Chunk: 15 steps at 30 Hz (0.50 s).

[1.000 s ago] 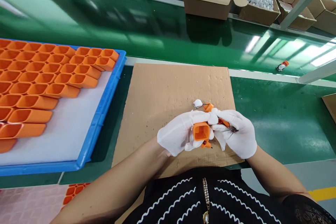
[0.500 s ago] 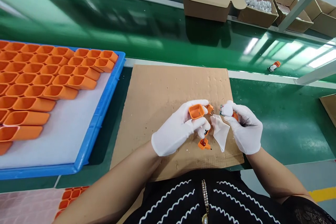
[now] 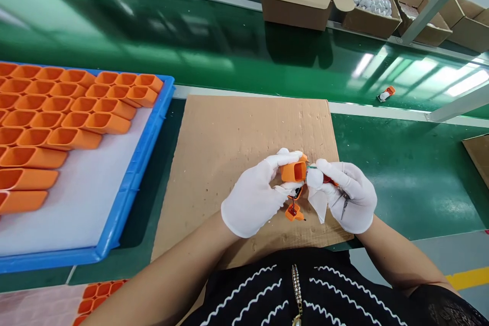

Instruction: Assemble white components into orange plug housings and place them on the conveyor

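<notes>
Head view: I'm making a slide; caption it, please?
Above a cardboard sheet, the gloved left hand holds an orange casing, the right hand a white part.

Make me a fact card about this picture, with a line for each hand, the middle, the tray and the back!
Left hand: white glove, holding an open orange shell
Right hand: white glove, pinching a rounded white piece
Nearby: small orange part; white scrap, paper or cloth, can't tell
Middle: brown cardboard sheet under the hands
Tray: blue, at the person's left, with rows of orange shells
Back: brown boxes, one holding many white pieces
</notes>
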Available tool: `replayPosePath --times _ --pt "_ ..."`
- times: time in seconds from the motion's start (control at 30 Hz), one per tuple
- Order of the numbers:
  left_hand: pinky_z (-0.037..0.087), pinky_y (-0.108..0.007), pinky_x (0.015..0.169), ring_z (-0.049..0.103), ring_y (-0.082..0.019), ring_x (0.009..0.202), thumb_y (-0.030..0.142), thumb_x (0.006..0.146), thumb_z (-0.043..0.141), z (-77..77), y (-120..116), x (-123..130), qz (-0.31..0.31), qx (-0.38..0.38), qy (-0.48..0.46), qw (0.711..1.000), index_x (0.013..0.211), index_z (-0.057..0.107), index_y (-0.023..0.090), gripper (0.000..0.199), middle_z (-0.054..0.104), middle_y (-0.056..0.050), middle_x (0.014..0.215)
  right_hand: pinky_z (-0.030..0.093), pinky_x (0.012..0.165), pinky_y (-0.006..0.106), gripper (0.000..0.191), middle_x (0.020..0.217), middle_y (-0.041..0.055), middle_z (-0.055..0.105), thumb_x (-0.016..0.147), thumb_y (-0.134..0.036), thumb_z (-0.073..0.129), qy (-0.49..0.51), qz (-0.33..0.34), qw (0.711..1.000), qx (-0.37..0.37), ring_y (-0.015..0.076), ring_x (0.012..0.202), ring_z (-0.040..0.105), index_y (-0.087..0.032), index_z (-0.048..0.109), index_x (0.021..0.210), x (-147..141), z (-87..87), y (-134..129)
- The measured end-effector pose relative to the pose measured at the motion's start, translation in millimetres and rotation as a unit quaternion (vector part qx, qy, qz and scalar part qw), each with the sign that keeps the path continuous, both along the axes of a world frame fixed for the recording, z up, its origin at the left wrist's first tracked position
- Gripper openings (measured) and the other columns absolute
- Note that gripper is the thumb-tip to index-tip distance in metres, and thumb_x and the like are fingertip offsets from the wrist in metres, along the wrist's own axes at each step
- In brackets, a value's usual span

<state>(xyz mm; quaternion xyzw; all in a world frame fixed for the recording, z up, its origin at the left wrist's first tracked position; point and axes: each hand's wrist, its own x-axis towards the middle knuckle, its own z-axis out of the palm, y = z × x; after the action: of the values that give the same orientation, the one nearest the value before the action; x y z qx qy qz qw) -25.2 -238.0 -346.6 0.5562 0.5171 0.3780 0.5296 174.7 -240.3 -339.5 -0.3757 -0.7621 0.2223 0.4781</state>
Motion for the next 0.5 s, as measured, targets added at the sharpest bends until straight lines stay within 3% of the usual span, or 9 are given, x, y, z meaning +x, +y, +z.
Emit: replayPosePath --times 0.1,0.2,0.33,0.5 --pt "0.036 -0.055 0.122 0.05 -0.03 0.141 0.025 0.082 0.07 1.4 -1.4 -0.3 0.002 0.019 0.011 1.0 0.128 0.066 0.026 0.046 0.065 -0.006 0.14 0.064 0.077 0.028 0.06 0.109 0.0048 0.073 0.098 -0.016 0.06 0.0 0.013 1.0 -0.007 0.0173 0.089 0.073 -0.04 0.046 0.151 0.3 -4.0 -0.9" --pt "0.035 -0.054 0.123 0.051 -0.03 0.14 0.026 0.082 0.071 3.6 -2.8 -0.5 0.0 0.042 0.033 0.999 0.128 0.067 0.027 0.046 0.066 -0.004 0.139 0.064 0.077 0.025 0.049 0.108 0.0043 0.073 0.099 -0.022 0.059 -0.045 -0.002 0.998 -0.048 0.0157 0.088 0.073 -0.037 0.054 0.145 3.3 -6.9 -1.3" --pt "0.042 -0.052 0.119 0.058 -0.028 0.133 0.022 0.083 0.069 5.8 -5.1 -2.1 0.004 0.068 0.047 0.997 0.126 0.068 0.029 0.044 0.068 -0.002 0.135 0.063 0.073 0.022 0.04 0.097 0.0008 0.074 0.099 -0.024 0.058 -0.089 -0.012 0.993 -0.072 0.0122 0.079 0.07 -0.036 0.062 0.137 6.3 -7.3 -1.9" --pt "0.046 -0.05 0.117 0.065 -0.027 0.124 0.019 0.084 0.069 3.0 -5.9 -5.3 0.002 0.12 0.075 0.99 0.125 0.069 0.033 0.044 0.07 0.0 0.132 0.063 0.071 0.022 0.038 0.1 -0.0008 0.075 0.096 -0.023 0.061 -0.127 -0.035 0.989 -0.067 0.0128 0.079 0.069 -0.035 0.066 0.131 3.5 -6.7 -4.9"
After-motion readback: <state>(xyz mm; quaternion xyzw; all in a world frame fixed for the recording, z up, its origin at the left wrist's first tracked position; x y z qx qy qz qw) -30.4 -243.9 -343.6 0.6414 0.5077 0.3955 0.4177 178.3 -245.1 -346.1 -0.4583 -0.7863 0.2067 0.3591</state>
